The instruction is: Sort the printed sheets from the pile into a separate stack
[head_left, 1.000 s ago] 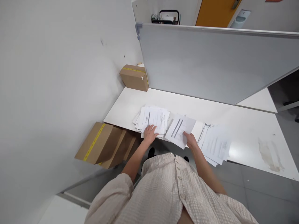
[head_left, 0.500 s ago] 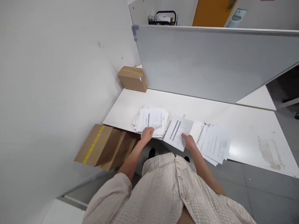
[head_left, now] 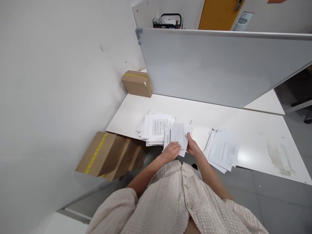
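Seemingly gathering sheets [head_left: 174, 134], pinching with fingers of right hand [head_left: 193, 146], overlapping with left hand [head_left: 171, 151] (cannot tell whether pinching); should align edges next.

Left hand [head_left: 171, 152] has carried paper [head_left: 175, 134] to the right hand [head_left: 192, 145].

Fingers [head_left: 175, 145] on printed sheets [head_left: 175, 134]

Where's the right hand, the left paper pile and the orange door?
Right hand [head_left: 192, 146], head view: middle of the hand.
Left paper pile [head_left: 158, 127], head view: printed top sheet.
Orange door [head_left: 215, 14], head view: middle of the visible part.
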`<state>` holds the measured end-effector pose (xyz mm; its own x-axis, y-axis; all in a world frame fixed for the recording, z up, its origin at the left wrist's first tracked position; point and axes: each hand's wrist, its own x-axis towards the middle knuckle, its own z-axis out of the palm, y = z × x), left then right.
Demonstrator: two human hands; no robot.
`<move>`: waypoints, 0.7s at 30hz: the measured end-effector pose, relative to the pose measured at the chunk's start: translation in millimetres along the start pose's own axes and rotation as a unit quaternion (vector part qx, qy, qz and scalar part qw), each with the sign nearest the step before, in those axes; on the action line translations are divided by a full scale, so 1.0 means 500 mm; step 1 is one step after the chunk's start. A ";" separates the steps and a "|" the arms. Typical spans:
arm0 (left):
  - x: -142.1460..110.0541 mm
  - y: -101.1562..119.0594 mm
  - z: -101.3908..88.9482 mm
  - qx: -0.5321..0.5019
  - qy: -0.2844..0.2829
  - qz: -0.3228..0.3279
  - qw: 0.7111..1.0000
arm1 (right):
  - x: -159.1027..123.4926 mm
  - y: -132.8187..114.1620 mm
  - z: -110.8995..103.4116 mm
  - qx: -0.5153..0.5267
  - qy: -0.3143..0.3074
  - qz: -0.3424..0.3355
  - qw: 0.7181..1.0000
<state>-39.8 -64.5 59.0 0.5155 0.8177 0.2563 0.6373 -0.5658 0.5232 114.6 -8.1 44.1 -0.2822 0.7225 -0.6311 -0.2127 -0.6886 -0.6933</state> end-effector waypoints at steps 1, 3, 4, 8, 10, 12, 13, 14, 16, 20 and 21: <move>0.000 0.005 0.005 0.007 -0.018 0.011 1.000 | -0.003 0.000 -0.001 -0.011 -0.005 -0.017 1.000; -0.002 0.008 0.009 0.008 -0.045 0.032 0.998 | -0.006 0.004 -0.009 -0.030 0.008 -0.054 0.998; -0.003 0.005 0.007 0.001 -0.050 0.037 0.998 | -0.008 0.005 -0.015 -0.037 0.023 -0.068 0.997; -0.003 -0.031 -0.011 -0.086 0.078 -0.130 0.985 | -0.022 0.003 -0.041 -0.054 0.066 -0.113 0.990; 0.004 -0.061 -0.021 -0.174 0.165 -0.286 0.928 | -0.034 -0.001 -0.053 -0.074 0.050 -0.148 0.985; 0.016 -0.089 -0.028 -0.317 0.148 -0.344 0.871 | -0.044 -0.004 -0.063 -0.110 0.026 -0.178 0.977; 0.023 -0.100 -0.029 -0.392 0.117 -0.333 0.849 | -0.047 -0.004 -0.067 -0.132 0.016 -0.188 0.973; 0.031 -0.108 -0.028 -0.456 0.086 -0.312 0.829 | -0.049 -0.004 -0.071 -0.152 0.010 -0.194 0.969; 0.046 -0.115 -0.021 -0.524 0.057 -0.275 0.804 | -0.048 -0.001 -0.079 -0.181 0.016 -0.198 0.963; 0.071 -0.108 0.005 -0.492 0.066 -0.265 0.827 | -0.036 0.002 -0.098 -0.181 0.080 -0.198 0.960; 0.075 -0.104 0.011 -0.470 0.069 -0.258 0.842 | -0.033 0.003 -0.103 -0.175 0.093 -0.204 0.959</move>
<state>-50.5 -4.9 37.0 0.1972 0.9698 -0.1438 -0.0111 0.1488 0.9888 167.2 -17.9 35.6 -0.0639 0.9480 -0.3119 0.0668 -0.3078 -0.9491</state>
